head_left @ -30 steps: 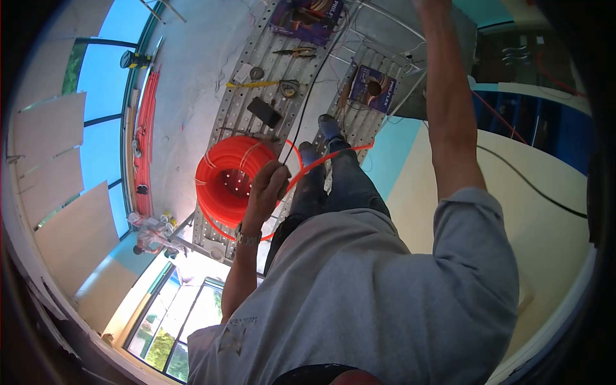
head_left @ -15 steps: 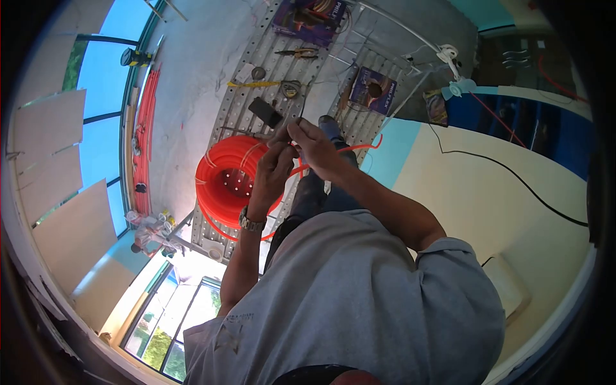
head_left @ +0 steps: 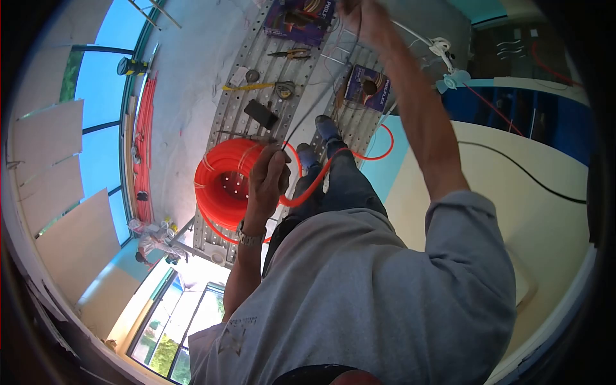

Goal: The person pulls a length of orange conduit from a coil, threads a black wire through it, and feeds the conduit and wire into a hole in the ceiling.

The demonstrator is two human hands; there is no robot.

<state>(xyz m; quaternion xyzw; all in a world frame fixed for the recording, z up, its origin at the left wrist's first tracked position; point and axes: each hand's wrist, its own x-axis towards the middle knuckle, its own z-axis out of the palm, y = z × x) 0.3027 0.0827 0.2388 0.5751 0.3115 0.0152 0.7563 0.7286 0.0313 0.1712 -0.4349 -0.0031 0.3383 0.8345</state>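
Your orange conduit coil (head_left: 226, 183): bright, uniform orange, with a loose orange tube (head_left: 333, 163) trailing off it. Your grey shirt (head_left: 359, 301): plain pale grey. Your jeans (head_left: 340, 186): dark blue. Perforated metal platform (head_left: 256, 58): silver-grey, dotted with holes. Two boxes (head_left: 301, 16): purple. Tape measure (head_left: 250, 86): yellow strip. Wall (head_left: 526, 186): cream beside turquoise.

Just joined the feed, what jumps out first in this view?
The bright orange coil of tubing lying on the perforated metal platform, left of centre, catches the eye first. The left hand grips thin dark wires beside a loose orange tube end, while the right hand is stretched far out at the top edge, drawing those wires taut. Tools and purple boxes lie scattered on the platform.
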